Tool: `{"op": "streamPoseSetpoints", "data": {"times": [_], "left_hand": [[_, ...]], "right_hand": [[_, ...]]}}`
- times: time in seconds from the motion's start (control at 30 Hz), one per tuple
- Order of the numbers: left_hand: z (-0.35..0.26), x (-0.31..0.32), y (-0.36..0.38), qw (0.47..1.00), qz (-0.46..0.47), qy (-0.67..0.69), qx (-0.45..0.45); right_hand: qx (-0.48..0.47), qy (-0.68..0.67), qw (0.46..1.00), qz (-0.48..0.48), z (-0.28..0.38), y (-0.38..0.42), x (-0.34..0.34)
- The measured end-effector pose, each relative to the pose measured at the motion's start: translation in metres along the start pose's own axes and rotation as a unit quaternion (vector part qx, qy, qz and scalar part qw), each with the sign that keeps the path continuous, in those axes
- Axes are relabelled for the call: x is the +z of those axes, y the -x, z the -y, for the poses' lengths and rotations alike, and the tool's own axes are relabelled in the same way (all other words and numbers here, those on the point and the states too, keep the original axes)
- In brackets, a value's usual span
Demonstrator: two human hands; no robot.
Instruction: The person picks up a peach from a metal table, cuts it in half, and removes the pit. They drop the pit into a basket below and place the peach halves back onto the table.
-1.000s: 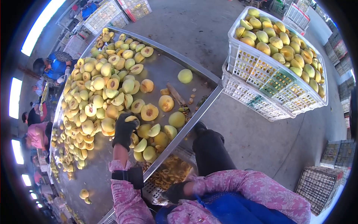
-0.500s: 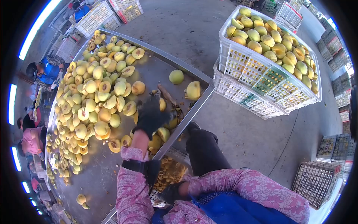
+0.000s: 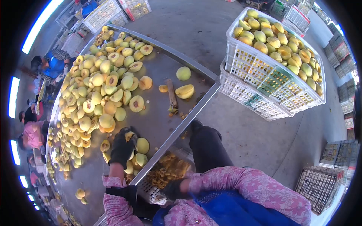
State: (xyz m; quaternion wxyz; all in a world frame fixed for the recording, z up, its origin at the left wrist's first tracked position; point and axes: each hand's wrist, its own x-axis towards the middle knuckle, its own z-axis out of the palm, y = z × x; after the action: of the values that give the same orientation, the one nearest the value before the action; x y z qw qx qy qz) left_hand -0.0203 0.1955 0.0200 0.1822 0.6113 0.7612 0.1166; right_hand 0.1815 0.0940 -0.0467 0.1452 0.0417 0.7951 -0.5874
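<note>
The left hand (image 3: 124, 145), in a dark glove, is low over the metal table (image 3: 90, 184), near the edge closest to the wearer. Its fingers bend loosely inward, partly curled, and a small tan patch shows at them; I cannot tell whether that is a bit of fruit in the grasp or a bare fingertip. Around it on the table lie a pale green fruit (image 3: 142, 145), just beside the glove, and a cut fruit with a brown centre (image 3: 105, 145) on the other side.

The right hand (image 3: 175, 188), also dark-gloved, is well apart from the left, outside the table's near edge and over a crate (image 3: 151, 191) of orange fruit pieces (image 3: 169, 169). It is blurred, so I cannot tell how far its fingers are open or whether they hold anything.

The main heap of fruit (image 3: 90, 90), many of them halved, covers the table's left part and runs toward its far corner. On the table's right part lie a brown stick-like piece (image 3: 171, 94), a yellow fruit (image 3: 185, 91) near it and a round green fruit (image 3: 183, 73). Beyond the table's right corner stand two stacked white crates (image 3: 260, 77), the upper one heaped with fruit
</note>
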Motion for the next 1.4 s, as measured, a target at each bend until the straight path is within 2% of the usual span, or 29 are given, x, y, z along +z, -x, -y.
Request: {"op": "streamPoseSetpoints", "data": {"times": [0.07, 0.13, 0.27, 0.33, 0.4, 0.43, 0.47, 0.53, 0.57, 0.63, 0.67, 0.7, 0.73, 0.77, 0.8, 0.87, 0.9, 0.93, 0.97, 1.0, 1.03, 1.07, 1.1, 1.13, 1.17, 1.23, 1.27, 1.33, 1.4], "left_hand": [[0.013, -0.008, 0.004, 1.0, 0.0, 0.014, 0.014], [0.022, -0.009, 0.005, 0.999, -0.004, 0.033, 0.027], [0.029, -0.005, 0.003, 0.998, 0.011, 0.069, -0.001], [0.039, 0.002, 0.005, 0.993, -0.099, 0.04, 0.057], [0.029, -0.009, 0.01, 0.99, -0.081, 0.11, 0.021], [0.03, -0.012, 0.013, 0.908, -0.059, 0.415, -0.012], [0.032, -0.015, 0.018, 0.732, -0.033, 0.679, -0.041], [0.024, -0.027, 0.032, 0.766, -0.047, 0.641, 0.008], [0.013, -0.037, 0.047, 0.69, -0.024, 0.724, -0.009], [0.0, -0.037, 0.065, 0.747, -0.077, 0.66, -0.014], [-0.011, -0.04, 0.077, 0.744, -0.085, 0.662, -0.016], [-0.024, -0.047, 0.093, 0.882, -0.103, 0.459, 0.02], [-0.03, -0.052, 0.105, 0.966, -0.113, 0.228, 0.053], [-0.02, -0.045, 0.11, 0.835, -0.09, 0.543, 0.014], [-0.01, -0.038, 0.115, 0.597, -0.106, 0.795, -0.025], [-0.008, -0.036, 0.126, 0.398, -0.018, 0.912, -0.096], [-0.007, -0.033, 0.132, 0.394, -0.022, 0.914, -0.094], [-0.004, -0.027, 0.137, 0.409, -0.022, 0.909, -0.083], [-0.003, -0.022, 0.142, 0.424, -0.023, 0.902, -0.072], [-0.003, -0.018, 0.149, 0.439, -0.023, 0.896, -0.063], [-0.004, -0.015, 0.156, 0.662, -0.054, 0.748, -0.02], [-0.006, -0.013, 0.162, 0.833, -0.106, 0.544, -0.001], [-0.007, -0.015, 0.166, 0.946, -0.152, 0.28, 0.053], [-0.008, -0.016, 0.17, 0.978, -0.184, -0.008, 0.1], [-0.013, -0.015, 0.174, 0.971, -0.207, 0.095, 0.074], [-0.007, -0.011, 0.179, 0.97, -0.217, 0.081, 0.073], [-0.007, -0.011, 0.18, 0.969, -0.226, 0.064, 0.074], [-0.014, -0.015, 0.184, 0.971, -0.228, 0.042, 0.057], [-0.014, -0.011, 0.186, 0.961, -0.27, 0.043, 0.046]], "right_hand": [[-0.077, 0.024, 0.997, -0.02, -0.002, -0.004, 0.006], [-0.02, 0.067, 0.998, -0.009, 0.009, 0.004, -0.002], [-0.011, 0.037, 0.999, -0.027, 0.01, 0.011, -0.006], [-0.031, 0.037, 0.998, -0.04, 0.01, 0.014, -0.007], [0.012, 0.048, 0.998, -0.043, 0.008, 0.01, -0.007], [0.01, 0.05, 0.998, -0.038, 0.007, 0.008, -0.009], [0.049, -0.032, 0.998, 0.015, 0.007, 0.007, -0.015], [0.086, -0.107, 0.988, 0.074, 0.002, 0.0, -0.013], [0.034, -0.094, 0.994, 0.036, -0.011, -0.005, -0.004], [-0.03, -0.025, 0.999, 0.017, -0.003, 0.005, -0.011], [-0.061, 0.01, 0.998, 0.004, 0.0, 0.01, -0.014], [-0.109, -0.09, 0.99, 0.007, -0.013, 0.003, -0.008], [-0.139, -0.136, 0.981, -0.027, -0.005, 0.01, -0.01], [-0.171, -0.18, 0.967, -0.06, 0.003, 0.018, -0.013], [-0.206, -0.219, 0.95, -0.09, 0.012, 0.025, -0.015], [-0.1, -0.274, 0.951, -0.1, 0.039, 0.036, -0.031], [-0.036, -0.326, 0.94, -0.093, 0.054, 0.042, -0.04], [0.026, -0.377, 0.921, -0.092, 0.069, 0.048, -0.049], [-0.132, -0.149, 0.966, -0.166, 0.065, 0.046, -0.049], [-0.282, 0.09, 0.929, -0.224, 0.062, 0.045, -0.048], [-0.279, 0.091, 0.93, -0.22, 0.062, 0.042, -0.048], [-0.332, 0.228, 0.872, -0.279, 0.069, 0.038, -0.051], [-0.356, 0.295, 0.834, -0.301, 0.071, 0.033, -0.049], [-0.377, 0.359, 0.789, -0.326, 0.074, 0.028, -0.047], [-0.292, 0.445, 0.789, -0.306, 0.072, 0.023, -0.041], [-0.203, 0.525, 0.778, -0.279, 0.071, 0.019, -0.034], [-0.196, 0.375, 0.868, -0.26, 0.072, 0.019, -0.034], [-0.182, 0.214, 0.932, -0.23, 0.073, 0.017, -0.031], [-0.21, 0.244, 0.907, -0.273, 0.071, 0.012, -0.025]]}}
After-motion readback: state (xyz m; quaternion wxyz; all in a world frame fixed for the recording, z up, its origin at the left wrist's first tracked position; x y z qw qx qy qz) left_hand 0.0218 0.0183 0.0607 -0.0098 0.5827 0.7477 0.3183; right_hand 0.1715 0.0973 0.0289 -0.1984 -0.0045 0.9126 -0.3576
